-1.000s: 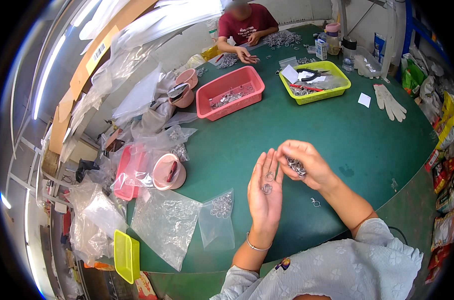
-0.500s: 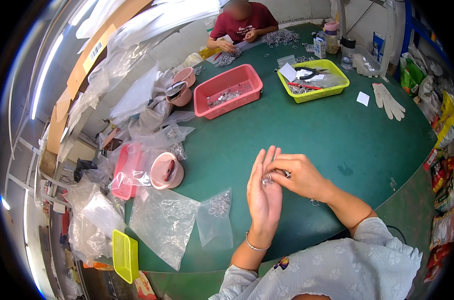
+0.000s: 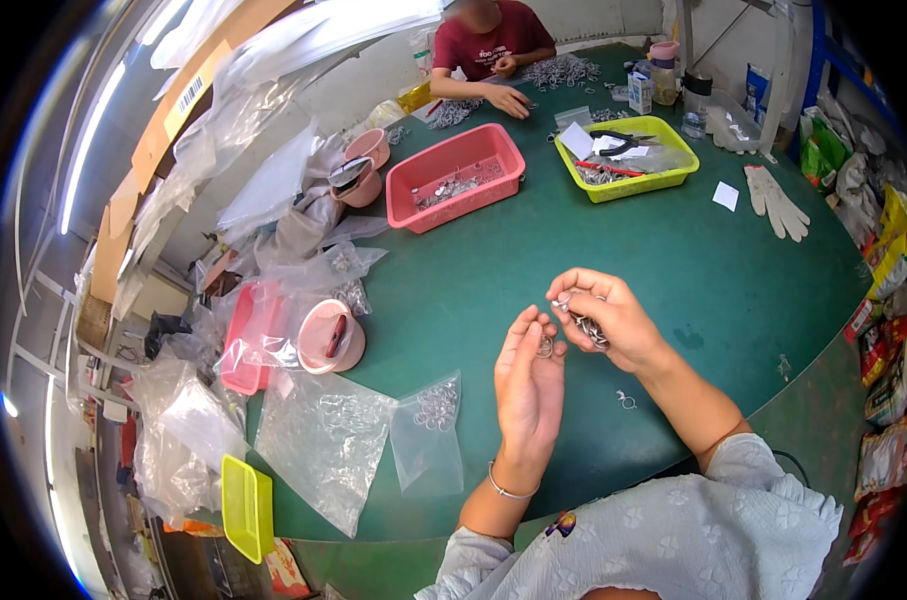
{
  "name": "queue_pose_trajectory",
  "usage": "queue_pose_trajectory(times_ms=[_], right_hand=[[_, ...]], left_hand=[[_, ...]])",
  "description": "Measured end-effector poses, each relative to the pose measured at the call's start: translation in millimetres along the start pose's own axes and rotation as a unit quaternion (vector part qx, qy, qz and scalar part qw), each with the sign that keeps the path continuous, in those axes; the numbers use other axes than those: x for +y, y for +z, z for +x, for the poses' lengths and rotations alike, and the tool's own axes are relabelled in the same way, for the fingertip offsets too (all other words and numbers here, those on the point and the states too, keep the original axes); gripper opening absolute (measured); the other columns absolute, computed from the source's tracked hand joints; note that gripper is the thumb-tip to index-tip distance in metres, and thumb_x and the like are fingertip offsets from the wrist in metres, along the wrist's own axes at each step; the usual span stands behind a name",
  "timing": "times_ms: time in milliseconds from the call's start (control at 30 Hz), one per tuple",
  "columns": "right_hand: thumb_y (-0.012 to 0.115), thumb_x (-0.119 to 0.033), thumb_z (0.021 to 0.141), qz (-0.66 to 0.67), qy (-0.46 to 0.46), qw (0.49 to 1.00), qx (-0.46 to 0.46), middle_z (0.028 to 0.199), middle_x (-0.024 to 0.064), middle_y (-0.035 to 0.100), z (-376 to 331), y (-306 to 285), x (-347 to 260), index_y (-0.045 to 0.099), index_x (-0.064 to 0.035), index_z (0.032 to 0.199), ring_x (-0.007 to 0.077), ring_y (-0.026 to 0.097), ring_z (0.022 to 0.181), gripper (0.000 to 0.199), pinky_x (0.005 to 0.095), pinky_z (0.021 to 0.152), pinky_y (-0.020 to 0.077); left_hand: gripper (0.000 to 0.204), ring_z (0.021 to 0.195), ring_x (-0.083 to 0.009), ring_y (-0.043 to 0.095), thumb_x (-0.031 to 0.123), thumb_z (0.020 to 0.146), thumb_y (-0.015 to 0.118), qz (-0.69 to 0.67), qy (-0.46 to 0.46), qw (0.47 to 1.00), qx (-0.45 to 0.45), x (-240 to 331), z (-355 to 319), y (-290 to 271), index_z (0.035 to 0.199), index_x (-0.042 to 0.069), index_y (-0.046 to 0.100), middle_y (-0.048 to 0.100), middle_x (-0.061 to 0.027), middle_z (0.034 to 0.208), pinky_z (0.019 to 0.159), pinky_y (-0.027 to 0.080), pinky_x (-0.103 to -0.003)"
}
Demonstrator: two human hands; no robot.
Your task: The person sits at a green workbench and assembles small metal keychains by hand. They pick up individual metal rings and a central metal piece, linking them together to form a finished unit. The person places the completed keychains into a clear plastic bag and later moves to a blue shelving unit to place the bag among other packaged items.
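Note:
My left hand (image 3: 529, 392) is raised above the green table, fingers curled and thumb pressed in around a small silvery metal ring (image 3: 544, 346). Close on its right, my right hand (image 3: 625, 325) cups several metal rings (image 3: 589, 332) in its curled fingers, with a small shiny piece at the thumb and fingertip. The hands are slightly apart. On the table below my right hand lies a loose metal ring with a small fitting (image 3: 625, 400). A clear bag of metal rings (image 3: 436, 408) rests left of my left wrist.
A pink tray (image 3: 453, 212) and a yellow-green tray (image 3: 638, 187) with pliers hold metal parts. At left are a pink cup (image 3: 323, 340), a large plastic bag (image 3: 323, 440) and a yellow basket (image 3: 245, 510). A glove (image 3: 773, 203) lies right; a co-worker (image 3: 488, 45) sits opposite.
My right hand has drawn up and away from my left palm, showing the rings it holds. My left fingers have curled in. Across the table, the co-worker's hand has reached to the right.

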State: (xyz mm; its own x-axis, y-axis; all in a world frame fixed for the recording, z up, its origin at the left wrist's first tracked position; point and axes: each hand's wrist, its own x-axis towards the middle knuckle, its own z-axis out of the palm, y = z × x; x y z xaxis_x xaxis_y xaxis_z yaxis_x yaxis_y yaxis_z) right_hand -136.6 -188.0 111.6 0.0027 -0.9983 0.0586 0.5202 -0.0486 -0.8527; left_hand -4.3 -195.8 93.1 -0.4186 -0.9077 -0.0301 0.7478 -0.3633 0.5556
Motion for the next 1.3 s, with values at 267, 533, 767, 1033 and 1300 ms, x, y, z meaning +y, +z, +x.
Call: queue_pose_trajectory(times_ms=[267, 533, 767, 1033, 1300], right_hand=[[0.046, -0.015, 0.086, 0.183, 0.040, 0.982, -0.031, 0.072, 0.0077, 0.055, 3, -2, 1, 0.053, 0.0003, 0.087, 0.0090, 0.047, 0.049, 0.016, 0.0199, 0.034, 0.0274], [0.064, -0.014, 0.078, -0.354, -0.143, 0.924, -0.033, 0.077, 0.0095, 0.062, -3, 8, 5, 0.062, 0.0003, 0.094, 0.0169, 0.057, 0.067, 0.022, 0.0315, 0.064, 0.0467], [0.065, -0.008, 0.073, -0.473, -0.191, 0.859, -0.041, 0.079, 0.0147, 0.061, -4, 5, 13, 0.063, 0.0002, 0.091, 0.0265, 0.059, 0.066, 0.020, 0.0337, 0.059, 0.0464], [0.058, -0.004, 0.077, -0.438, -0.230, 0.869, 0.002, 0.079, 0.0151, 0.061, -2, 6, 15, 0.064, 0.0008, 0.088, 0.0276, 0.059, 0.066, 0.014, 0.0330, 0.058, 0.0466], [0.055, -0.006, 0.082, -0.365, -0.200, 0.909, 0.016, 0.076, 0.0120, 0.062, 1, 2, 12, 0.064, 0.0007, 0.096, 0.0176, 0.056, 0.063, 0.018, 0.0292, 0.057, 0.0448]], left_hand=[[0.035, 0.113, -0.0206, 0.044, -0.001, 0.084, 0.046, -0.006, 0.016, 1.000, -0.006, 1, 0, -2, 0.119, -0.002, 0.041, 0.047, -0.0134, 0.119, 0.099, 0.034, -0.035], [0.046, 0.127, -0.0290, 0.031, 0.000, 0.087, 0.043, -0.001, 0.042, 0.999, -0.008, 3, 0, 3, 0.130, -0.006, 0.027, 0.030, -0.0231, 0.135, 0.107, 0.026, -0.039], [0.050, 0.127, -0.0311, 0.028, 0.006, 0.089, 0.040, 0.016, 0.025, 0.999, -0.022, 4, 0, 4, 0.134, -0.006, 0.019, 0.028, -0.0237, 0.135, 0.104, 0.028, -0.038], [0.044, 0.125, -0.0281, 0.034, 0.008, 0.092, 0.041, 0.003, 0.023, 1.000, -0.001, 4, -1, 7, 0.130, -0.008, 0.027, 0.032, -0.0228, 0.134, 0.105, 0.028, -0.038], [0.047, 0.124, -0.0279, 0.035, -0.002, 0.086, 0.047, -0.020, 0.022, 1.000, -0.002, 4, 0, 10, 0.129, -0.007, 0.027, 0.034, -0.0237, 0.131, 0.107, 0.026, -0.039]])
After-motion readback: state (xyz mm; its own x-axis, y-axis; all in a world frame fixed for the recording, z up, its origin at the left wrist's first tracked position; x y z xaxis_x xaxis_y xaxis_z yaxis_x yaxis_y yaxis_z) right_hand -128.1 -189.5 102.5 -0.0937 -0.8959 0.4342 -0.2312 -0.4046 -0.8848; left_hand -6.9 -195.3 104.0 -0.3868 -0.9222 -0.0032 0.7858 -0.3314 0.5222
